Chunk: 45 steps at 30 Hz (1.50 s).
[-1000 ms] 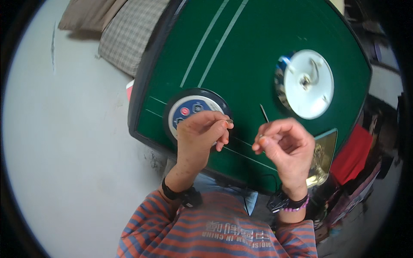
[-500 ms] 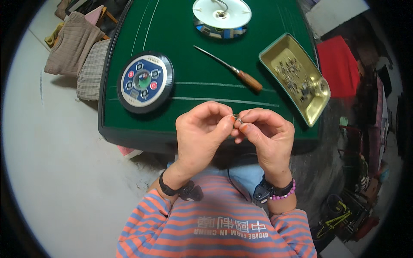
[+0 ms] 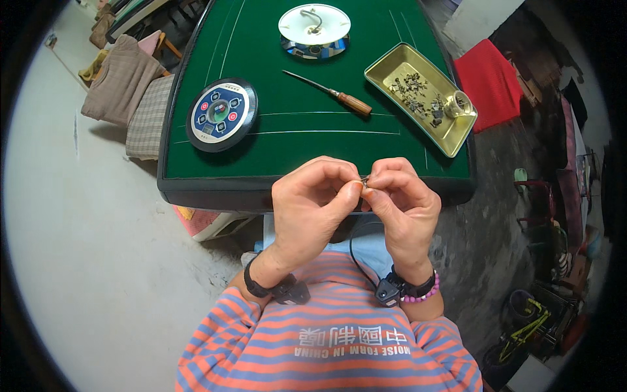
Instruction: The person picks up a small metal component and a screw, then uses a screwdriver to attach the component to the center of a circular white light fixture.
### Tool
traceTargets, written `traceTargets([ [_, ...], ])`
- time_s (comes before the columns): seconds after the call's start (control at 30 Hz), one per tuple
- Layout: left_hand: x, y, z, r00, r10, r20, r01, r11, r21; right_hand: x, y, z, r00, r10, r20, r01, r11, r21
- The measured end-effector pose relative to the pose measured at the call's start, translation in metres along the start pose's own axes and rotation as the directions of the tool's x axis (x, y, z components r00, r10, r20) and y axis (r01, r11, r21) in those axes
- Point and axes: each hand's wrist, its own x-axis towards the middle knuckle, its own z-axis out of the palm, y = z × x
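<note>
Over the table's near edge, my left hand (image 3: 310, 204) and my right hand (image 3: 406, 202) meet at the fingertips. Both are closed in a pinch on one small metal piece (image 3: 365, 183). Fingers cover most of it, so its exact kind is not clear. Beyond my hands lies a wooden-handled screwdriver (image 3: 353, 102), its thin shaft pointing to the far left; the tip is too small to make out. To the right, a gold-coloured metal tray (image 3: 428, 134) holds several loose small metal parts (image 3: 411, 93) and a small round cup (image 3: 460, 103).
A round control panel (image 3: 222, 116) with buttons lies at the left of the green felt table (image 3: 294, 153). Farther back is a white disc (image 3: 310, 25) with a grey wire, on a patterned base. Cushioned seats (image 3: 149, 124) stand at left, a red cloth (image 3: 490, 85) at right.
My view has shifted, so the table and its things appear moved. Both hands keep pinching the small metal piece, which is now more covered by the fingertips.
</note>
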Motion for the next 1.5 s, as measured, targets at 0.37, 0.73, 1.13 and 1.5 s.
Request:
traceTargets([
  [0.37, -0.003, -0.003, -0.014, 0.982, -0.120, 0.146, 0.110, 0.991, 0.071, -0.006, -0.003, -0.007, 0.980, 0.195, 0.040, -0.199, 0.968, 0.154],
  [0.73, -0.012, -0.010, -0.019, 0.900, -0.428, 0.079, 0.433, 0.900, -0.052, -0.017, 0.000, -0.011, 0.940, 0.326, 0.103, -0.338, 0.929, 0.152],
  [1.13, -0.013, -0.015, -0.025, 0.884, -0.458, 0.098, 0.465, 0.882, -0.075, -0.017, 0.005, -0.011, 0.906, 0.411, 0.101, -0.422, 0.894, 0.151],
  [1.5, -0.011, -0.025, -0.031, 0.890, -0.445, 0.103, 0.450, 0.892, -0.033, -0.019, 0.011, -0.008, 0.907, 0.416, 0.069, -0.421, 0.902, 0.096],
])
